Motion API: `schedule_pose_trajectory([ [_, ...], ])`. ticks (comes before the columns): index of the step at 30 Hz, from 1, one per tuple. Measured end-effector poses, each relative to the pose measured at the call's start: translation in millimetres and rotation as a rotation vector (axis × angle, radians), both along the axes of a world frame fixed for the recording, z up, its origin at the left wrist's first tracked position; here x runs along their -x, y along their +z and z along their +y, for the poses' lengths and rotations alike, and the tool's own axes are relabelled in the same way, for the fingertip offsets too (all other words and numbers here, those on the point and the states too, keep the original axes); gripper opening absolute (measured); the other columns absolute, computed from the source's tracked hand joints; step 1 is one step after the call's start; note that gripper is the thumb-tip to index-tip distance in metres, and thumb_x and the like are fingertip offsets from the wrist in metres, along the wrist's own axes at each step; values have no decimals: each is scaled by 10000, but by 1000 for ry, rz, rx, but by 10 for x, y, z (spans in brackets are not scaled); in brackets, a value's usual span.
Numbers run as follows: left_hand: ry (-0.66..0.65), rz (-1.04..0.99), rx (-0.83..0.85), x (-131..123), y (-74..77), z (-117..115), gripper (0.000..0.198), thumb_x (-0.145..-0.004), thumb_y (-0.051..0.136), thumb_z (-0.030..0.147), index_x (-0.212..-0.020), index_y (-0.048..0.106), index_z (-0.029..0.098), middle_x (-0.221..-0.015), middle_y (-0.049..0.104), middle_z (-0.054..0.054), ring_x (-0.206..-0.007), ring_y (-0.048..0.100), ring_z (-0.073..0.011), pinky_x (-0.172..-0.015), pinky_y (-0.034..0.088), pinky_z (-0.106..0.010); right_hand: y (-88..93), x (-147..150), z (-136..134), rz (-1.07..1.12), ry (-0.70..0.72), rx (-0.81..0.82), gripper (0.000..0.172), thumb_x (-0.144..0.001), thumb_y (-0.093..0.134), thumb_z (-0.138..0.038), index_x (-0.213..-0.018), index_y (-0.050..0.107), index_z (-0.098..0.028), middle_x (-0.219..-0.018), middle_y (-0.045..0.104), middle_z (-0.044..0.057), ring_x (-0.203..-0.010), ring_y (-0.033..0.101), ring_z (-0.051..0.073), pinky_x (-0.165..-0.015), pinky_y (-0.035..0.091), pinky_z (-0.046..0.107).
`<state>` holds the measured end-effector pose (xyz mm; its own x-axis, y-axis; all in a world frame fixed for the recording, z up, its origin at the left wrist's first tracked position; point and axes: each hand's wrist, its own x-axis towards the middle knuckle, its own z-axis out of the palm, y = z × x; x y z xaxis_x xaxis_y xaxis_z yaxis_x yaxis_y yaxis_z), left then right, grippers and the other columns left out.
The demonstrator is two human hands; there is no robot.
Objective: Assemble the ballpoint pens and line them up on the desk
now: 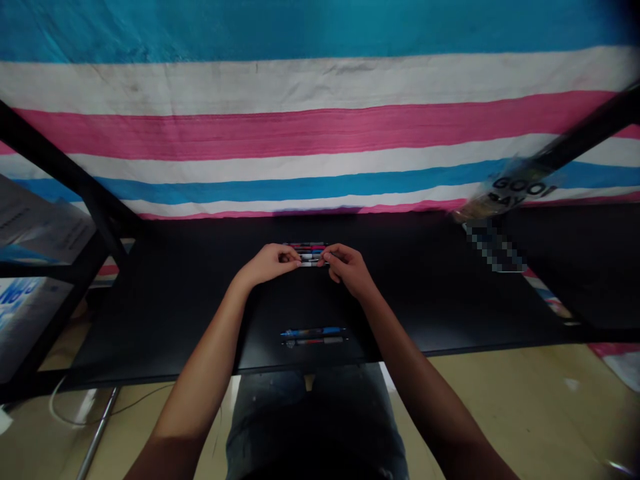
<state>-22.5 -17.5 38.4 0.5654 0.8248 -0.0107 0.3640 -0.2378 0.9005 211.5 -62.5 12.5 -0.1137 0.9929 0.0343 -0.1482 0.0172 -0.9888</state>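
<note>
Several pens (311, 249) lie side by side in a row on the black table, red, blue and dark ones among them. At the near side of this row is a pale pen (309, 263), with its ends between my two hands. My left hand (270, 262) pinches the left end with thumb and fingers. At the right end, my right hand (347, 267) is closed in a pinch, its other fingers curled. My fingers hide the tips of several pens. Closer to me, a blue pen (313, 331) and a grey pen with some red (315, 341) lie parallel, untouched.
The black tabletop (175, 300) has black metal frame bars at both sides. A striped sheet (300, 133) hangs behind it. On the right are a clear printed bag (505, 190) and a pixelated object (497, 248). Printed packages (35, 313) stand on the left.
</note>
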Motion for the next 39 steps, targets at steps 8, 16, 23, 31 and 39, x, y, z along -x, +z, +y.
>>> schedule_pose_trajectory([
  [8, 15, 31, -27, 3, 9, 6, 226, -852, 716, 357, -915, 787, 152, -844, 763, -64, -776, 678, -184, -721, 501, -287, 7, -8, 0, -17, 19, 1, 328, -845, 752, -494, -898, 685, -177, -792, 732, 27, -384, 424, 36, -357, 311, 199],
  [16, 7, 46, -53, 4, -25, 7, 226, -867, 694, 361, -907, 795, 163, -851, 777, -53, -772, 689, -187, -724, 499, -283, 39, -4, -10, -66, 55, 10, 344, -854, 733, -508, -909, 684, -172, -800, 728, 27, -395, 440, 39, -365, 333, 196],
  [23, -9, 30, -41, -6, -41, 10, 252, -873, 690, 386, -899, 788, 156, -841, 763, -51, -763, 670, -179, -714, 483, -277, -14, -20, -4, -15, 103, 9, 319, -875, 719, -494, -908, 686, -179, -803, 725, 20, -399, 398, 32, -381, 350, 198],
  [31, -16, 11, -53, -19, -39, 5, 252, -868, 687, 387, -888, 780, 154, -787, 733, -38, -716, 638, -162, -678, 466, -265, 35, -18, -11, 46, 125, 47, 343, -835, 762, -502, -890, 693, -170, -782, 730, 23, -394, 354, 26, -375, 343, 200],
  [39, 44, -3, -96, -56, -44, -13, 220, -852, 688, 334, -899, 785, 143, -832, 741, -61, -738, 645, -171, -688, 471, -276, 6, -5, 3, 24, 75, 18, 337, -835, 758, -502, -881, 677, -178, -756, 718, 11, -383, 411, 33, -367, 322, 194],
])
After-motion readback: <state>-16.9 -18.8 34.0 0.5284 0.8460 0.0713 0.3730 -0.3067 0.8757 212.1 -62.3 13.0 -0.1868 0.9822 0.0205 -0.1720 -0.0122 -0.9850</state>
